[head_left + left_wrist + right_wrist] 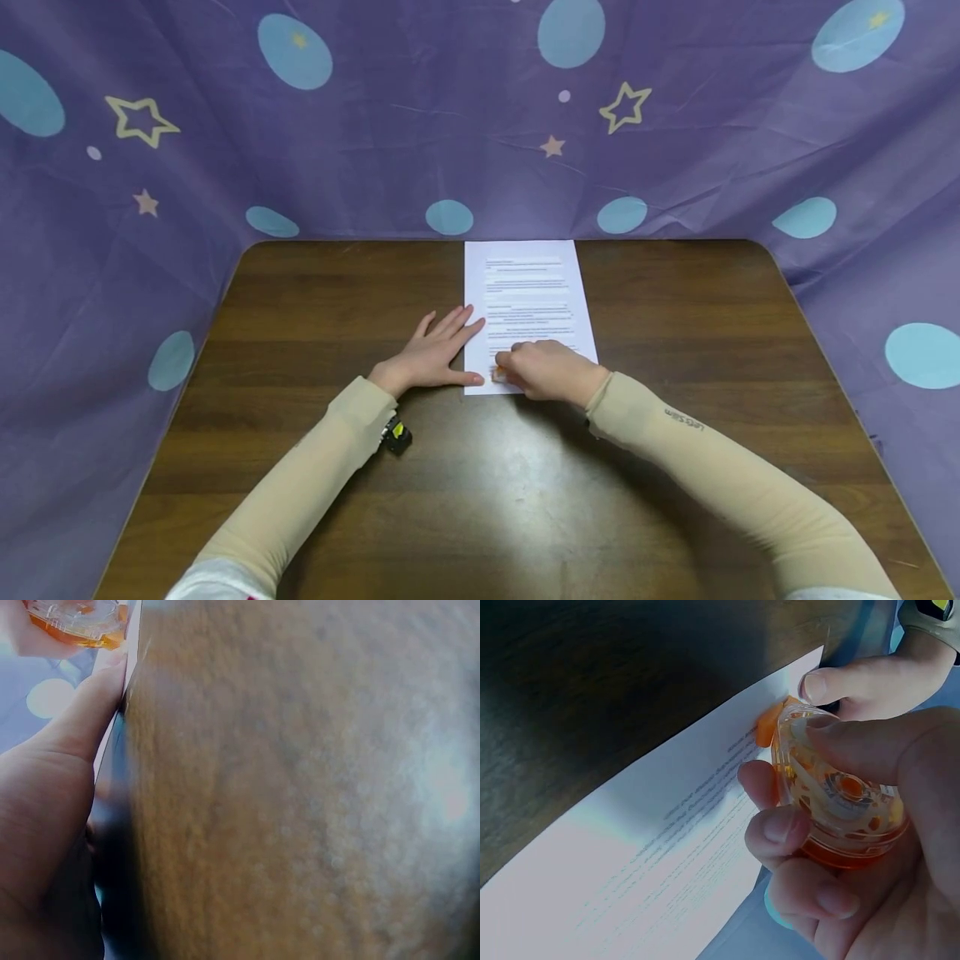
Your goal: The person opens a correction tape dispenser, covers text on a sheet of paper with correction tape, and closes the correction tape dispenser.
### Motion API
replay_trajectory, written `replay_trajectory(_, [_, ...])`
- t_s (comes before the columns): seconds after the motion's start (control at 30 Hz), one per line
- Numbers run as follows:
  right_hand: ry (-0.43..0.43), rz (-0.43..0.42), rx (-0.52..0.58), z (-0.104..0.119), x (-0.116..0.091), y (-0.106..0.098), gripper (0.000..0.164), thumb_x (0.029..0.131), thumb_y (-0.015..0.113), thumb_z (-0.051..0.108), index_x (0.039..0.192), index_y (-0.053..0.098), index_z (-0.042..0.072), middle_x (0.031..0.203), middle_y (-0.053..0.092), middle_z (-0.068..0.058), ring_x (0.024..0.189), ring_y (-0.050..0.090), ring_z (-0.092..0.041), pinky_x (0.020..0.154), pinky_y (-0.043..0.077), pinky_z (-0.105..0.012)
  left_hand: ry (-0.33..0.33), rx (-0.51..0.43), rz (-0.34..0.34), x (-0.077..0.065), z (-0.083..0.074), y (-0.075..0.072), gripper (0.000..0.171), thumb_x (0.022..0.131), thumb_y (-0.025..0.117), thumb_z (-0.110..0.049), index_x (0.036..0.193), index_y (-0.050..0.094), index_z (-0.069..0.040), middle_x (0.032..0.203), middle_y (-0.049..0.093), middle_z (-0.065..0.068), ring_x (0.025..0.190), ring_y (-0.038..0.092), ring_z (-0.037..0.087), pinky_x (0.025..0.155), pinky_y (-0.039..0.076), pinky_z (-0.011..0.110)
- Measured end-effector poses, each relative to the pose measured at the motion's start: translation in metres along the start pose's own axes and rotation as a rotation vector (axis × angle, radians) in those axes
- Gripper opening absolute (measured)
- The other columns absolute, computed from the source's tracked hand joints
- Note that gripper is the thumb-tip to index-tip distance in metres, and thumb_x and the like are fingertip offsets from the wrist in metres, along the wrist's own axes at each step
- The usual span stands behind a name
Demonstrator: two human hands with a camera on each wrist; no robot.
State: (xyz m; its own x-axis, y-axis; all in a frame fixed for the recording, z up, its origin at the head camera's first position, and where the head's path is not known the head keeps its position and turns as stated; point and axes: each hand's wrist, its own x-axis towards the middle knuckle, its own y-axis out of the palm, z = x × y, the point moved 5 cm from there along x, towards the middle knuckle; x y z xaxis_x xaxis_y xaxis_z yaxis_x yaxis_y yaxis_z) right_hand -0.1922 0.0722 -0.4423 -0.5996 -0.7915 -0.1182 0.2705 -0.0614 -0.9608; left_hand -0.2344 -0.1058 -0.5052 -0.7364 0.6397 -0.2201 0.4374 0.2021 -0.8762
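Note:
A printed sheet of paper [525, 292] lies on the table, with white strips covering parts of its lines. My right hand [551, 369] grips a clear and orange correction tape [844, 799], thumb on one face and curled fingers around the other side. The dispenser's orange tip is down at the lower left of the text, at the start of a printed line in the right wrist view. Spread out flat, my left hand [435, 354] rests at the paper's left edge, its thumb and fingertips on the margin. Its thumb [86, 712] points toward the dispenser in the left wrist view.
The brown wooden table [337, 292] extends around the paper on both sides and in front. A purple patterned curtain [450, 125] hangs along its back and sides. A small black device [397, 435] is worn at the left wrist.

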Motion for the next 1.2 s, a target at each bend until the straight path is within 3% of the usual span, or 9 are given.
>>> replay_trajectory(0.17, [0.022, 0.010, 0.000, -0.005, -0.004, 0.001, 0.007, 0.097, 0.070, 0.008, 0.093, 0.064, 0.010, 0.078, 0.062, -0.003, 0.065, 0.062, -0.021, 0.061, 0.055, -0.041, -0.012, 0.004, 0.012, 0.002, 0.003, 0.002, 0.105, 0.092, 0.065, -0.069, 0.169, 0.015, -0.019, 0.176, -0.002, 0.010, 0.162, -0.005, 0.024, 0.125, -0.010, 0.056])
replay_trajectory(0.6, [0.057, 0.021, 0.003, -0.015, -0.018, 0.000, 0.008, 0.097, 0.070, 0.008, 0.092, 0.065, 0.011, 0.076, 0.061, -0.002, 0.063, 0.058, -0.019, 0.059, 0.053, -0.039, -0.021, 0.030, 0.008, 0.000, -0.004, -0.004, 0.104, 0.091, 0.070, -0.064, 0.168, 0.019, -0.016, 0.175, 0.003, 0.012, 0.162, 0.000, 0.027, 0.125, -0.006, 0.059])
replay_trajectory(0.97, [0.064, -0.053, 0.006, -0.023, -0.036, -0.001, 0.015, 0.095, 0.073, 0.008, 0.087, 0.062, 0.013, 0.073, 0.061, -0.002, 0.062, 0.061, -0.022, 0.055, 0.051, -0.041, -0.017, 0.016, 0.007, 0.003, 0.005, 0.004, 0.105, 0.091, 0.067, -0.068, 0.169, 0.015, -0.019, 0.176, -0.001, 0.009, 0.162, -0.004, 0.025, 0.125, -0.010, 0.056])
replay_trajectory(1.2, [0.081, -0.065, 0.018, -0.031, -0.046, 0.001, 0.015, 0.095, 0.073, 0.007, 0.088, 0.061, 0.013, 0.073, 0.059, -0.001, 0.059, 0.056, -0.020, 0.053, 0.050, -0.040, -0.014, 0.018, 0.012, 0.000, 0.002, 0.001, 0.106, 0.091, 0.067, -0.068, 0.169, 0.017, -0.016, 0.175, 0.002, 0.012, 0.162, -0.001, 0.028, 0.125, -0.007, 0.059])
